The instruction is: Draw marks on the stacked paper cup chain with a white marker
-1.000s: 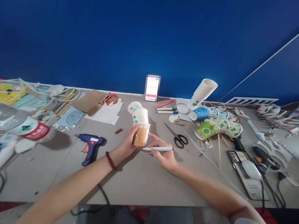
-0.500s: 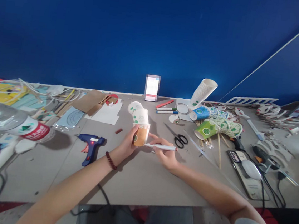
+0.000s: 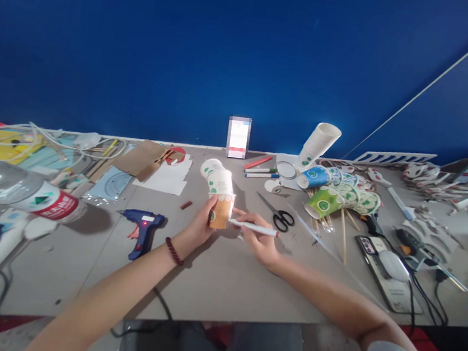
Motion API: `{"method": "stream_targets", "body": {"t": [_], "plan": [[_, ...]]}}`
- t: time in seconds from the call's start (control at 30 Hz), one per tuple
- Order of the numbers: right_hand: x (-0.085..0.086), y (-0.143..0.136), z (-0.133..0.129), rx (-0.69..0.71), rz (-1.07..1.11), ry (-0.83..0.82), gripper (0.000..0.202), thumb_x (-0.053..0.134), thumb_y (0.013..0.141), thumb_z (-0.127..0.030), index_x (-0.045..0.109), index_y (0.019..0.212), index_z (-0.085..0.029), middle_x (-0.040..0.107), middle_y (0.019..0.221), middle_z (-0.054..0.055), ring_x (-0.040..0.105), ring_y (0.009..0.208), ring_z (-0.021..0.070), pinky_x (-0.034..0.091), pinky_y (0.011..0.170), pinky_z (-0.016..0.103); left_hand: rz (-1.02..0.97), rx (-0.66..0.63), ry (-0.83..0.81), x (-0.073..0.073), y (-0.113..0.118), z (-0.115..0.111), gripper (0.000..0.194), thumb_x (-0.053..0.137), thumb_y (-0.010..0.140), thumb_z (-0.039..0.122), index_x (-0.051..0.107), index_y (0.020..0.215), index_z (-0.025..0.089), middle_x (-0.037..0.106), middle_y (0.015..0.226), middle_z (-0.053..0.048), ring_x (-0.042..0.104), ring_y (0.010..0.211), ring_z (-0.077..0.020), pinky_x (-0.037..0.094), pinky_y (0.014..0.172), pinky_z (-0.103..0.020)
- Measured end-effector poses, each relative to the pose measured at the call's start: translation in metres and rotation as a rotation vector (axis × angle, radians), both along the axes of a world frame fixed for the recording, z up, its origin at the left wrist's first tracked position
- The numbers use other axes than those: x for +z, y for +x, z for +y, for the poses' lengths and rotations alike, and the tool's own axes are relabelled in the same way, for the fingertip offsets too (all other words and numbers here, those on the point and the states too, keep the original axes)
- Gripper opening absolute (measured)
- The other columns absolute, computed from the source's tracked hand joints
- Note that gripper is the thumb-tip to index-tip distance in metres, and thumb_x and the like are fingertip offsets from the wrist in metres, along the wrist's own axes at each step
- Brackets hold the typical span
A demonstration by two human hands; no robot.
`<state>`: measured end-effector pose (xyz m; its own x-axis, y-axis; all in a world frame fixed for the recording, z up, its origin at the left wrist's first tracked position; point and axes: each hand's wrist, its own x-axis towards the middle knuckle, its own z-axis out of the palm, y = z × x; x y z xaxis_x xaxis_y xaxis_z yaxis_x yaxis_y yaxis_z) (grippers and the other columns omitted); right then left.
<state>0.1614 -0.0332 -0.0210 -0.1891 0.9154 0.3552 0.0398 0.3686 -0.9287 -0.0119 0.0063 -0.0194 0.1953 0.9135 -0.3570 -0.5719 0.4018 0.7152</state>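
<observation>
My left hand [image 3: 203, 221] is wrapped round the orange paper cup [image 3: 222, 212], the nearest in a joined row of paper cups. Behind it are white paper cups [image 3: 219, 182] with green leaf prints, leaning back and to the left. A marker [image 3: 258, 228] with a white barrel and a reddish end is pinched in my right hand [image 3: 263, 243]. Its tip points left, at the right side of the orange cup near its lower part; whether it touches the cup I cannot tell.
A blue glue gun [image 3: 142, 231] lies left, beside a large water bottle [image 3: 25, 191]. Black scissors [image 3: 283, 220] lie right of my hands. Beyond are more markers [image 3: 262, 173], a leaning stack of cups [image 3: 320, 143], and green cups [image 3: 324, 203] on sticks. A phone [image 3: 387, 277] lies far right.
The marker's tip has moved slightly up along the orange cup's right side, and the marker tilts a little more. My left hand and the cups have hardly moved.
</observation>
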Motion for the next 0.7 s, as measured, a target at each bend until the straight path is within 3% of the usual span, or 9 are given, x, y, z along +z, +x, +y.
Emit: {"method": "stream_targets", "body": {"t": [0.2, 0.53, 0.7], "plan": [[0.0041, 0.0007, -0.0021, 0.078, -0.038, 0.042, 0.031, 0.055, 0.096, -0.046, 0.07, 0.086, -0.021, 0.076, 0.081, 0.011, 0.066, 0.122, 0.0337, 0.06, 0.084, 0.044, 0.006, -0.001, 0.007, 0.0054, -0.0007, -0.0013, 0.049, 0.069, 0.081, 0.055, 0.073, 0.109, 0.015, 0.074, 0.095, -0.007, 0.067, 0.087, -0.0183, 0.05, 0.077, -0.027], [0.0026, -0.0013, 0.0, 0.015, 0.044, -0.035, 0.026, 0.057, 0.096, -0.046, 0.066, 0.099, -0.022, 0.077, 0.103, 0.013, 0.069, 0.117, 0.0285, 0.062, 0.08, 0.038, 0.002, -0.031, 0.003, -0.0013, -0.001, 0.0004, 0.049, 0.067, 0.083, 0.056, 0.071, 0.11, 0.015, 0.074, 0.096, -0.009, 0.069, 0.086, -0.0218, 0.052, 0.076, -0.031], [0.0052, 0.0002, 0.0002, 0.044, -0.038, 0.046, 0.028, 0.054, 0.096, -0.045, 0.068, 0.089, -0.022, 0.077, 0.086, 0.01, 0.068, 0.119, 0.0321, 0.06, 0.084, 0.043, 0.021, 0.022, 0.006, 0.0035, 0.0001, -0.001, 0.046, 0.068, 0.082, 0.055, 0.073, 0.106, 0.015, 0.074, 0.093, -0.007, 0.068, 0.089, -0.0207, 0.051, 0.082, -0.03]]}}
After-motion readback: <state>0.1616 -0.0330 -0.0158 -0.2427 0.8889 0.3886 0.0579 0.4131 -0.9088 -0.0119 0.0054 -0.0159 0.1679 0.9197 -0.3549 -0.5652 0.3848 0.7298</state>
